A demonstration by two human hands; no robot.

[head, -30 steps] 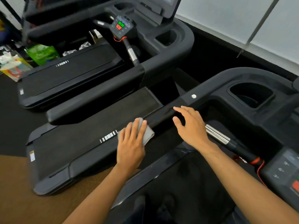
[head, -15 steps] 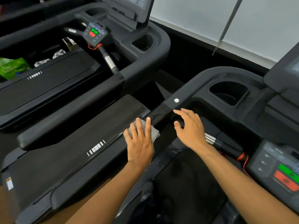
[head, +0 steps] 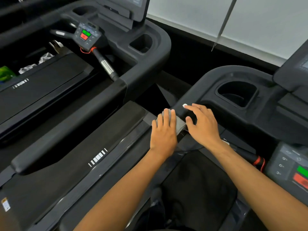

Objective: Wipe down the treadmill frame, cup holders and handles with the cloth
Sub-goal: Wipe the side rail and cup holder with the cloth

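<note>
My left hand (head: 164,132) lies flat on a grey cloth (head: 180,124), pressing it onto the black left side rail (head: 179,105) of the treadmill I stand on. Most of the cloth is hidden under the palm. My right hand (head: 204,124) hovers or rests just right of it with fingers spread, holding nothing; its index fingertip is by a small white spot (head: 184,105) on the rail. Further up the frame is an open cup holder (head: 236,94). A handle with a chrome and black grip (head: 246,154) passes under my right wrist.
A control pad with green and red buttons (head: 300,174) sits at the right edge. A second treadmill (head: 70,114) stands close on the left, with its own handle (head: 106,65), buttons (head: 85,35) and cup holder (head: 141,43). A white wall (head: 250,19) is ahead.
My left hand has slid the cloth forward along the rail toward the console. My right hand has moved forward with it. The view has shifted right and forward.
</note>
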